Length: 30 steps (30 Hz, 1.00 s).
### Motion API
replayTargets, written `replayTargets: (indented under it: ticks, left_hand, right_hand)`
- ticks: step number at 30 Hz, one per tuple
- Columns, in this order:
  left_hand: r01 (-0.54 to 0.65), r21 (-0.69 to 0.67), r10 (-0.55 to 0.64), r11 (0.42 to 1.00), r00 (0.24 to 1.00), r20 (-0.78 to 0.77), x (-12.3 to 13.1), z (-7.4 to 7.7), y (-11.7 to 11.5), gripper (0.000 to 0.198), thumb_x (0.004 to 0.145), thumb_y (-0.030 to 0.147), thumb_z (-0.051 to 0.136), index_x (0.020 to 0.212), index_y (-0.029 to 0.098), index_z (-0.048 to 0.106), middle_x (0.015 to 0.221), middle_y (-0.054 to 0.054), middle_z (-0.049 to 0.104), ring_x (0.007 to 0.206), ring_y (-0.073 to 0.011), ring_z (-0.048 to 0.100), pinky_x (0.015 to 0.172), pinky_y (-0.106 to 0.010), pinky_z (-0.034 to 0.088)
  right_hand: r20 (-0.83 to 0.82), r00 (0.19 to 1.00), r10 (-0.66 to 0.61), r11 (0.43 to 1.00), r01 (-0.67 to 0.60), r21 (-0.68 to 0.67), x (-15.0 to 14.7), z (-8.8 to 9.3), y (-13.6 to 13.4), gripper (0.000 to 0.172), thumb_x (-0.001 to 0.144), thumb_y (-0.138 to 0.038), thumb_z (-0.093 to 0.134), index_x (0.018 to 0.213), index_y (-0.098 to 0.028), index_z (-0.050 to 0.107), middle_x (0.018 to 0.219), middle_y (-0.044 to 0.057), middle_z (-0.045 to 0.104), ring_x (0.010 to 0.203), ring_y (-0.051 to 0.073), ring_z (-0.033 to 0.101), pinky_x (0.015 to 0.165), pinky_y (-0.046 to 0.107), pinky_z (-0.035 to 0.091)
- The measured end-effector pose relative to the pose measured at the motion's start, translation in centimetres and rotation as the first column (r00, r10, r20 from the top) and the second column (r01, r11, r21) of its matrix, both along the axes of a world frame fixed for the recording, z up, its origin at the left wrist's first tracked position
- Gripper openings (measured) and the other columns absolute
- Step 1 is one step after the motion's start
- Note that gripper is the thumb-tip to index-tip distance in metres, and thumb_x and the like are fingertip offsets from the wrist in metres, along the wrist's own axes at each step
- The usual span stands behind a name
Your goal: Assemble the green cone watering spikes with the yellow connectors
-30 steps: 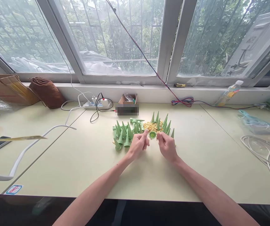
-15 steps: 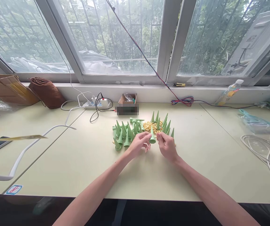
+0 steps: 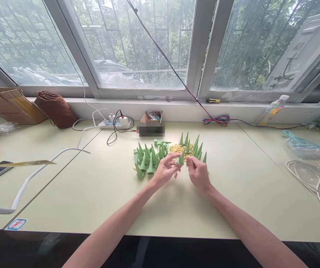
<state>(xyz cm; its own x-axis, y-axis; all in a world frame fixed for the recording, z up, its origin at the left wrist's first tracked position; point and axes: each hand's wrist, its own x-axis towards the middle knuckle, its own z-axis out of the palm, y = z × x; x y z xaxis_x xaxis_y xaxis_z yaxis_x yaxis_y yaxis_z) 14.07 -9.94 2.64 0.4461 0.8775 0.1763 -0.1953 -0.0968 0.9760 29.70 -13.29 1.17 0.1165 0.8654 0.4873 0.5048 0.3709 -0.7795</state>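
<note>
Head camera looked down on a pale green worktop (image 3: 93, 193) running beneath a window. Near its far left corner slumped a brown pouch (image 3: 55, 109), drawn closed, its contents hidden. Close to the right edge lay a clear plastic bag (image 3: 301, 149) with teal pieces inside. At the middle of the far edge stood a small cardboard box (image 3: 151, 117), flaps open, holding crumpled clear wrapping; anything beneath it could not be made out.

Out from that box, both hands met over the middle of the worktop. The left hand (image 3: 164, 171) pinched a green cone (image 3: 181, 158) between thumb and fingertips, lifted off the surface, tip tilted up and away. The right hand (image 3: 199, 173) was curled just beside the cone's base, thumb and forefinger drawn together; whether they gripped anything could not be told.

Left of the hands stood a crowded cluster of cones (image 3: 147, 158), some toppled. A smaller row of upright cones (image 3: 196, 147) stood behind the right hand. Between the two groups lay a loose heap of small yellow pieces (image 3: 178, 149).
</note>
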Motion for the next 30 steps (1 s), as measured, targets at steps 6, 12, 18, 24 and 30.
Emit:
replayTargets:
  ticks: [6, 12, 18, 24, 30]
  left_hand:
    - [-0.103, -0.033, 0.101, 0.994, 0.993, -0.062, 0.1, 0.4, -0.2, 0.037, 0.081, 0.046, 0.068, 0.105, 0.018, 0.061, 0.09, -0.004, 0.065, 0.055, -0.0085, 0.057, 0.043, -0.02, 0.046]
    - [-0.141, -0.121, 0.12, 0.983, 0.979, -0.167, 0.0, -0.2, 0.1, 0.06, 0.087, 0.062, 0.051, 0.052, 0.014, 0.052, 0.043, 0.003, 0.044, 0.036, -0.0059, 0.041, 0.036, -0.018, 0.035]
    - [-0.036, -0.282, -0.029, 0.959, 0.975, -0.221, -0.1, -0.5, 0.3, 0.069, 0.081, 0.072, 0.051, 0.046, 0.013, 0.055, 0.039, 0.001, 0.044, 0.032, -0.0064, 0.04, 0.033, -0.018, 0.031]
    - [0.004, -0.285, -0.064, 0.958, 0.977, -0.202, -0.3, -0.7, 0.6, 0.066, 0.079, 0.072, 0.054, 0.057, 0.01, 0.065, 0.05, -0.002, 0.055, 0.035, -0.0061, 0.043, 0.033, -0.019, 0.034]
    - [0.013, -0.193, -0.057, 0.981, 0.973, -0.223, -0.3, -0.3, 0.3, 0.052, 0.082, 0.063, 0.059, 0.074, 0.013, 0.066, 0.055, 0.0, 0.058, 0.038, -0.0064, 0.046, 0.038, -0.019, 0.038]
  right_hand:
    - [-0.025, 0.999, -0.025, 1.0, 0.025, -0.009, 0.1, 0.1, 0.0, 0.041, 0.102, -0.042, 0.037, 0.067, -0.021, 0.041, 0.055, -0.004, 0.04, 0.048, 0.011, 0.035, 0.049, 0.024, 0.029]
    - [0.051, 0.999, 0.001, 0.998, -0.004, 0.063, 0.1, -0.1, 0.1, 0.04, 0.102, -0.039, 0.038, 0.068, -0.02, 0.044, 0.057, -0.004, 0.04, 0.05, 0.011, 0.034, 0.051, 0.024, 0.03]
    - [0.069, 0.996, 0.058, 0.993, -0.064, 0.097, 0.1, -0.3, 0.2, 0.036, 0.102, -0.034, 0.04, 0.07, -0.02, 0.046, 0.058, -0.004, 0.041, 0.051, 0.012, 0.036, 0.053, 0.025, 0.031]
    - [0.069, 0.995, 0.066, 0.992, -0.073, 0.107, 0.2, -0.2, 0.3, 0.033, 0.102, -0.031, 0.041, 0.072, -0.019, 0.049, 0.06, -0.004, 0.044, 0.052, 0.011, 0.037, 0.053, 0.024, 0.032]
    - [0.044, 0.997, 0.058, 0.995, -0.061, 0.084, 0.4, -0.1, 0.2, 0.034, 0.101, -0.032, 0.041, 0.07, -0.02, 0.046, 0.059, -0.004, 0.042, 0.051, 0.011, 0.037, 0.052, 0.024, 0.032]
